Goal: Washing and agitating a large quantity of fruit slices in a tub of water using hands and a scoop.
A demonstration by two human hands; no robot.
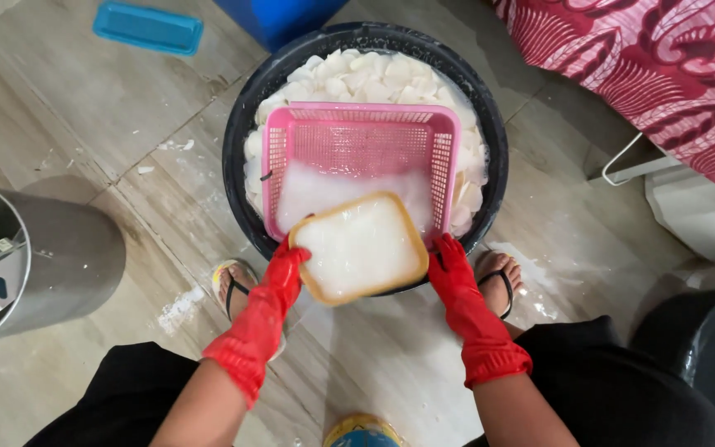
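One square tan container (361, 247), brimming with white milky liquid, gripped between two red-gloved hands: left hand (285, 269) clamped on its near-left edge, right hand (450, 266) clamped on its right edge. Container tilted, far edge dipping forward into one pink basket (362, 132); no clear long axis. Basket resting just beyond both hands atop one black tub (237, 157) of white slices. One blue lid (148, 27) well beyond left hand.

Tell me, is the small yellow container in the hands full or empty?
Full. The yellow container holds cloudy white liquid almost up to its rim, and both gloved hands, left hand and right hand, hold it over the pink basket.
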